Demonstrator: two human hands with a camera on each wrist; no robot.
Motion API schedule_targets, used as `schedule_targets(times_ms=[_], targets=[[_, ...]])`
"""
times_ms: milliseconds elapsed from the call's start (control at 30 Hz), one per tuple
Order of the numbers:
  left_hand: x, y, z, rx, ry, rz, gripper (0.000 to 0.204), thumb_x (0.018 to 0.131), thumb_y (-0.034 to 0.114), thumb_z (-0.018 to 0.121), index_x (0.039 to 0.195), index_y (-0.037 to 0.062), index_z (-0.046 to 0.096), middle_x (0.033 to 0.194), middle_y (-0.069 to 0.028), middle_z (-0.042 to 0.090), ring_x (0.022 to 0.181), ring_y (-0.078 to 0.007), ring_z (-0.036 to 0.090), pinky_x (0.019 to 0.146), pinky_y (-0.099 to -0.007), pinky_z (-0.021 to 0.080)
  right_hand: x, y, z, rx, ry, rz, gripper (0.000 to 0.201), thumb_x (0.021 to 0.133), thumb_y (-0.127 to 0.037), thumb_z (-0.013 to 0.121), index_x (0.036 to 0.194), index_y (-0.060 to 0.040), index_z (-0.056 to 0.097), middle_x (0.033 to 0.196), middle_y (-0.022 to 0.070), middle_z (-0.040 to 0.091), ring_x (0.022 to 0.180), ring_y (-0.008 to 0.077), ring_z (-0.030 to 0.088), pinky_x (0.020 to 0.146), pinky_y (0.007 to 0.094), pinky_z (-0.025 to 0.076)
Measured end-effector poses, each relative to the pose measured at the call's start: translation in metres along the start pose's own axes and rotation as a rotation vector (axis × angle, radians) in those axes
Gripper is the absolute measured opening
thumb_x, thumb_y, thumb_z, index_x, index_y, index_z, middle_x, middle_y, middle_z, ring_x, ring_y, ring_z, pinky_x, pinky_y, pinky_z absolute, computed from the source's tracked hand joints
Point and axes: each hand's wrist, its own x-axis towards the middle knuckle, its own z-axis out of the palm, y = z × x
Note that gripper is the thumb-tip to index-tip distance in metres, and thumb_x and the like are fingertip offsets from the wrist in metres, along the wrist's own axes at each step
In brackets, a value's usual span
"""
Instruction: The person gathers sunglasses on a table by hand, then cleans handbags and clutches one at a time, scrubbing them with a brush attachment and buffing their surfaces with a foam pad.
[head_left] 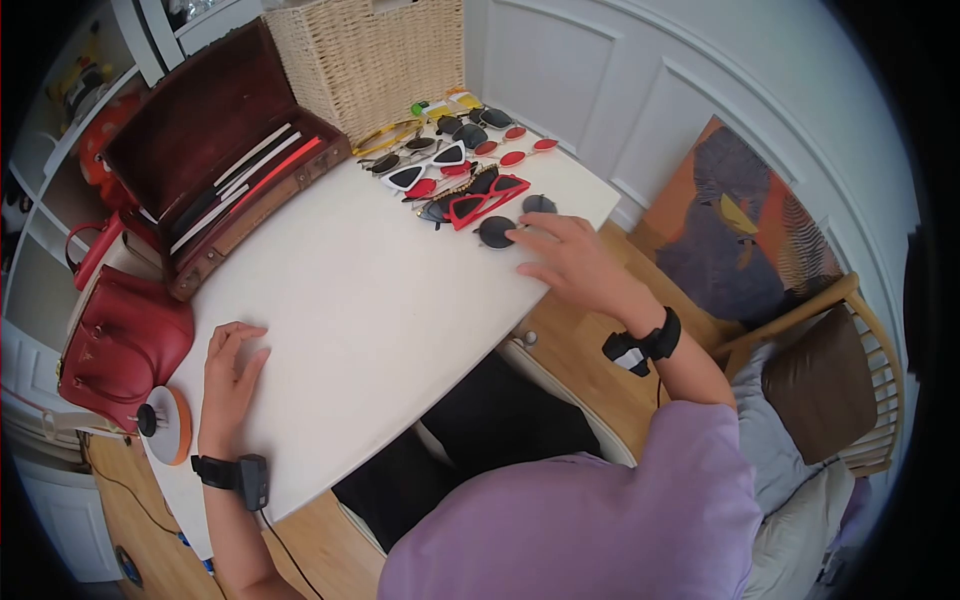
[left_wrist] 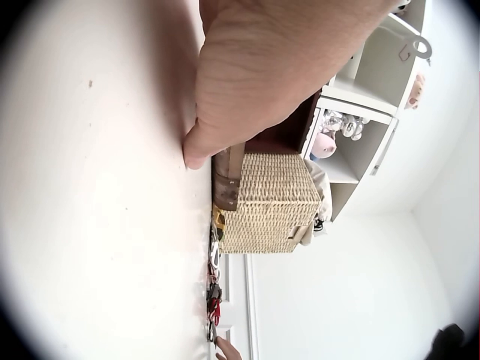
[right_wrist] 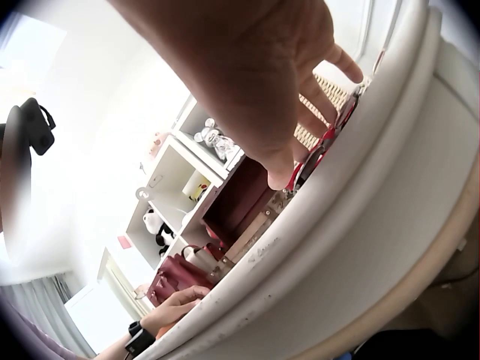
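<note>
Dark round sunglasses (head_left: pixel 496 232) lie near the right edge of the white table (head_left: pixel 400 330). Over them reaches my right hand (head_left: pixel 580 262), its fingertips right at the lenses and its thumb held apart. In the right wrist view the fingers of this hand (right_wrist: pixel 322 90) are spread and extended just above the tabletop. My left hand (head_left: pixel 230 375) rests on the table's left side, loosely bent, with nothing in it. Beside the round pair are red cat-eye sunglasses (head_left: pixel 487 204). White-framed sunglasses (head_left: pixel 428 168) and red-lensed sunglasses (head_left: pixel 514 157) lie further back among several other pairs.
An open brown case (head_left: pixel 240 215) holding several slim items stands at the back left, next to a woven basket (head_left: pixel 370 70). Red handbags (head_left: pixel 130 330) and a round orange-rimmed object (head_left: pixel 172 425) are at the left edge. A wooden chair (head_left: pixel 850 370) is at right.
</note>
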Motion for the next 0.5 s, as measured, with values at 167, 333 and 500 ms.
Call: schedule_targets(times_ms=[167,333,500], targets=[[0.0,-0.002,0.0,-0.001,-0.001,0.012,0.025,0.084,0.002,0.066,0.108,0.0015,0.063,0.111,-0.0117,0.056,0.108,-0.0284,0.054,0.099,-0.034,0.041,-0.012,0.026,-0.016,-0.111,-0.061,0.093,0.035,0.093,-0.033,0.063,0.118,-0.0084,0.065,0.12,0.0126,0.062,0.11,0.0293,0.059,0.099,0.0441,0.041],[0.0,-0.005,0.0,0.039,0.002,0.033,0.025,0.084,0.003,0.067,0.109,0.0024,0.063,0.111,-0.0118,0.056,0.109,-0.0285,0.054,0.099,-0.0343,0.041,-0.007,0.053,-0.014,-0.175,-0.02,0.193,0.033,0.093,-0.031,0.062,0.112,-0.0042,0.065,0.112,0.0119,0.064,0.104,0.0287,0.061,0.095,0.0442,0.043],[-0.001,-0.003,0.0,0.003,-0.002,0.026,0.024,0.085,0.004,0.066,0.109,0.0027,0.063,0.111,-0.0121,0.056,0.11,-0.0291,0.054,0.099,-0.0351,0.04,0.0,0.088,0.006,-0.158,0.109,0.27,0.035,0.093,-0.031,0.062,0.113,-0.0023,0.064,0.115,0.0122,0.063,0.105,0.0297,0.061,0.094,0.0442,0.044]])
